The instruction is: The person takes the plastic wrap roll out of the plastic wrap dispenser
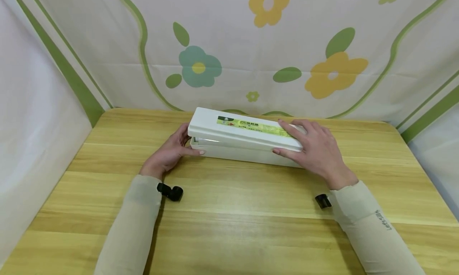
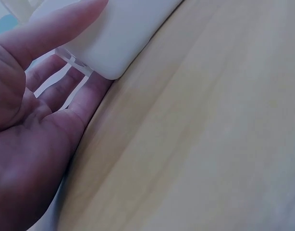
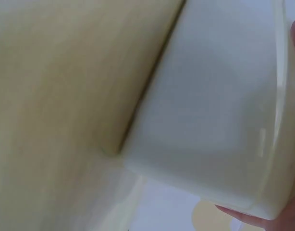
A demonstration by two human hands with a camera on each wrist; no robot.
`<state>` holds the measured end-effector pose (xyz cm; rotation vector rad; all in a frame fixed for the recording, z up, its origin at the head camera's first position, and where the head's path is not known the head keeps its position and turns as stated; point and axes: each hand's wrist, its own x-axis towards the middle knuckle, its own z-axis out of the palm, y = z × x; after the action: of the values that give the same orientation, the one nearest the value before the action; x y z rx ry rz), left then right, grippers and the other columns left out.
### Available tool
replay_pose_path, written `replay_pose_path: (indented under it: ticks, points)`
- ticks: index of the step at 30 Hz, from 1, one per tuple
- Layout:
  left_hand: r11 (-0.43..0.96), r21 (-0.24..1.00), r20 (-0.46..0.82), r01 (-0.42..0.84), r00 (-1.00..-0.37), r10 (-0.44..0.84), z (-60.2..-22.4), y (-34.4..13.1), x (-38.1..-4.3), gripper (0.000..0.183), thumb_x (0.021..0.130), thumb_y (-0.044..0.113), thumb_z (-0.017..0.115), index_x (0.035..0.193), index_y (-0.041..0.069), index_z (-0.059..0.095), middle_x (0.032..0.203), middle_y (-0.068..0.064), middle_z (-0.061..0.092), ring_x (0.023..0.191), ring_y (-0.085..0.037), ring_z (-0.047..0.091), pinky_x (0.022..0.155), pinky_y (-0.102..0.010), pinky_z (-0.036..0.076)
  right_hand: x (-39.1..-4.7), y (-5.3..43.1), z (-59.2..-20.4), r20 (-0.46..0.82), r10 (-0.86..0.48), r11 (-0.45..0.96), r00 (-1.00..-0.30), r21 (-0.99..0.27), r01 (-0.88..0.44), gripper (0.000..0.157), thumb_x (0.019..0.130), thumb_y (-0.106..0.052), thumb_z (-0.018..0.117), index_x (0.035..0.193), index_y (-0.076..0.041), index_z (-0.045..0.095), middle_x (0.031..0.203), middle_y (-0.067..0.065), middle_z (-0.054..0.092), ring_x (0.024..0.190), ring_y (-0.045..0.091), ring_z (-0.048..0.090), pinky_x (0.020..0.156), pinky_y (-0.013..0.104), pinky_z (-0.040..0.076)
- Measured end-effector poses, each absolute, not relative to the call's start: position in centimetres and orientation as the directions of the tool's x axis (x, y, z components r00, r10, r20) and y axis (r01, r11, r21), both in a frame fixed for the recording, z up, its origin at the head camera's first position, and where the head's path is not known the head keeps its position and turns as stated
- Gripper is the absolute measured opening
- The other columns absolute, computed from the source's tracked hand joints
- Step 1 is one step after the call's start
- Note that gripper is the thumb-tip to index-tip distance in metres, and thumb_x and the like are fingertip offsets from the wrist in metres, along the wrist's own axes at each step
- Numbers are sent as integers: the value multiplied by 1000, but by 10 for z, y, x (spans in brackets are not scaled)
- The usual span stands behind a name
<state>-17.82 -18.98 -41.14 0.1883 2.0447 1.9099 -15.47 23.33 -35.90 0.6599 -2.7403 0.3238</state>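
Observation:
A long white cling film box (image 1: 236,154) lies on the table, its front wall filling much of the right wrist view. Its white lid (image 1: 204,119), with a green and yellow label (image 1: 251,126), is raised at the left end, leaving a gap where a shiny strip shows. My left hand (image 1: 170,151) holds the box's left end, thumb on the front wall and fingers around behind the end. My right hand (image 1: 319,147) grips the lid near its right end, thumb at the front edge and fingers across the top. In the left wrist view, fingers (image 2: 87,96) reach behind the box's corner.
The wooden table (image 1: 229,227) carries the box near its back edge. Behind it hangs a pale flowered curtain (image 1: 236,36), with more cloth at both sides. A small black clip-on device (image 1: 172,192) sits at each wrist.

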Motion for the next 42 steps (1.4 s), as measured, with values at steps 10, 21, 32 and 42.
replay_pose_path:
  ticks: [10, 21, 32, 42]
  points:
    - [69, 990, -137, -121, -935, 327, -411, -188, -177, 96, 84, -9, 85, 162, 19, 39, 164, -6, 49, 159, -25, 32, 136, -52, 14, -155, 235, -354, 358, -381, 860, -853, -201, -469, 82, 83, -56, 88, 156, -34, 58, 139, 10, 68, 122, 36, 64, 89, 59, 53]
    - [84, 989, -143, -122, -931, 335, -408, -185, -178, 94, 85, -11, 82, 163, 15, 36, 166, -6, 43, 157, -26, 34, 132, -51, 26, -160, 240, -342, 449, -368, 860, -814, -170, -482, 80, 80, -50, 91, 152, -29, 64, 132, 15, 69, 107, 39, 66, 62, 50, 51]
    - [87, 986, -164, -144, -933, 319, -410, -187, -178, 98, 84, -10, 83, 165, 15, 35, 168, -7, 40, 158, -27, 33, 134, -51, 23, -157, 265, -346, 504, -353, 859, -789, -160, -487, 83, 77, -46, 91, 153, -26, 63, 134, 18, 68, 117, 44, 62, 87, 60, 52]
    - [73, 988, -150, -133, -931, 333, -411, -187, -177, 96, 84, -11, 83, 164, 16, 37, 169, -6, 41, 158, -26, 34, 133, -51, 24, -146, 312, -354, 459, -266, 905, -848, -183, -383, 75, 85, -44, 86, 155, -32, 60, 137, 21, 66, 120, 47, 61, 90, 66, 49]
